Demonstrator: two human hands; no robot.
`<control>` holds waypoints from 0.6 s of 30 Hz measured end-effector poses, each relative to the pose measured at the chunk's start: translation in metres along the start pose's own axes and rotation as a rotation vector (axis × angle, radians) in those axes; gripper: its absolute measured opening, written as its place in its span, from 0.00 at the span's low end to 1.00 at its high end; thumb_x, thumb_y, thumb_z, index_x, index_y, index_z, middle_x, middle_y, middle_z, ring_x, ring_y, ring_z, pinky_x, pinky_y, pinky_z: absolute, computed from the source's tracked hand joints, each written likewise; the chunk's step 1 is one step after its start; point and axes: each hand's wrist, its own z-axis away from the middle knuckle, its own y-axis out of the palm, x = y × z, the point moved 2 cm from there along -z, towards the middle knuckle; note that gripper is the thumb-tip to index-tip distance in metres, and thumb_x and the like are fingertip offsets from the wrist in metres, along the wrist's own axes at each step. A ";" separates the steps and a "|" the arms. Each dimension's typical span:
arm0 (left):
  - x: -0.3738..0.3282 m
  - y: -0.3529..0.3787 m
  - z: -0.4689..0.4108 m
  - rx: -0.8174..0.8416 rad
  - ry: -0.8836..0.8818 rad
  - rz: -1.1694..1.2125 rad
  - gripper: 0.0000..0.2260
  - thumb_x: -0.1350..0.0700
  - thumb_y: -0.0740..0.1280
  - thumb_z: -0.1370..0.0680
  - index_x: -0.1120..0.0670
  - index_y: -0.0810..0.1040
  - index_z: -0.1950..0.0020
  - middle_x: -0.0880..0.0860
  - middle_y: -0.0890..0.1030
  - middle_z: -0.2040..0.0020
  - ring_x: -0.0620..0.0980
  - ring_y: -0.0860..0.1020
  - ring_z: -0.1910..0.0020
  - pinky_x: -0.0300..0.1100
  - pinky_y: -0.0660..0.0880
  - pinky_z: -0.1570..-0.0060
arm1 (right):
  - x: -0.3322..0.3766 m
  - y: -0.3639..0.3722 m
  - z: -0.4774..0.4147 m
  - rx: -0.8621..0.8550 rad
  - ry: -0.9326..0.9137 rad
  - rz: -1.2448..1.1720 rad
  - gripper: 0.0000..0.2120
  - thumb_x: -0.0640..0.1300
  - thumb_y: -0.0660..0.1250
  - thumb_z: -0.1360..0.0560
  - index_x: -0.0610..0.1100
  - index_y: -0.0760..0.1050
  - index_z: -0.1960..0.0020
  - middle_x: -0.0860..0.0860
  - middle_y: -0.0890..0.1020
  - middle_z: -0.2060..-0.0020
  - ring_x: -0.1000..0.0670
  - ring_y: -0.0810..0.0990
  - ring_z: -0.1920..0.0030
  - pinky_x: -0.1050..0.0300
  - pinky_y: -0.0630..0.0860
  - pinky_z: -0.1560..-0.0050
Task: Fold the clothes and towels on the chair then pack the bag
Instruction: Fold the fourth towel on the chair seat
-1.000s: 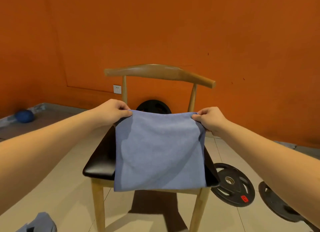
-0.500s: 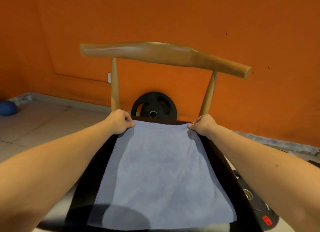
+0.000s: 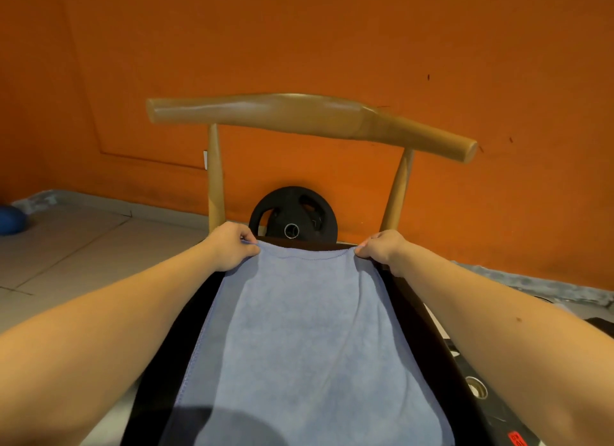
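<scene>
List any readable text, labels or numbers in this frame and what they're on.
On the red label of the floor weight plate, bottom right: dark characters, cropped and blurred, unreadable.
On the rear weight plate, behind the chair: faint pale marks, too small to read.
On the towel: none.

A blue-grey towel (image 3: 299, 339) lies spread flat on the black seat (image 3: 408, 299) of the wooden chair (image 3: 299, 119), its far edge between the left hand (image 3: 229, 246) and the right hand (image 3: 382, 249). Beyond both hands, a weight plate (image 3: 294, 221) stands on the tiled floor (image 3: 83, 246).
</scene>
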 end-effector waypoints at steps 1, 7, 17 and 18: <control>-0.005 -0.005 0.004 -0.025 0.007 0.081 0.05 0.54 0.72 0.21 0.53 0.82 0.56 0.53 0.82 0.50 0.53 0.79 0.49 0.45 0.74 0.52 | 0.002 -0.002 0.004 -0.009 0.012 -0.038 0.06 0.38 0.74 0.25 0.40 0.80 0.49 0.44 0.82 0.51 0.45 0.79 0.52 0.51 0.79 0.48; -0.043 -0.049 0.045 -0.053 -0.008 0.336 0.06 0.53 0.73 0.21 0.55 0.85 0.52 0.53 0.83 0.50 0.52 0.80 0.49 0.45 0.77 0.51 | 0.027 -0.035 0.053 -0.102 -0.104 -0.131 0.02 0.38 0.74 0.24 0.39 0.83 0.53 0.45 0.82 0.55 0.48 0.77 0.59 0.57 0.72 0.65; -0.121 -0.156 0.159 -0.227 0.122 0.375 0.07 0.53 0.75 0.23 0.57 0.86 0.55 0.50 0.85 0.53 0.47 0.80 0.51 0.39 0.73 0.58 | 0.085 -0.118 0.195 -0.180 -0.391 -0.097 0.11 0.42 0.66 0.17 0.40 0.79 0.58 0.44 0.79 0.61 0.46 0.74 0.60 0.54 0.74 0.63; -0.128 -0.166 0.172 -0.253 0.150 0.373 0.06 0.54 0.75 0.23 0.57 0.86 0.56 0.49 0.85 0.53 0.46 0.80 0.53 0.38 0.73 0.59 | 0.091 -0.125 0.209 -0.192 -0.420 -0.091 0.12 0.42 0.66 0.17 0.41 0.79 0.58 0.44 0.79 0.61 0.46 0.75 0.60 0.55 0.74 0.64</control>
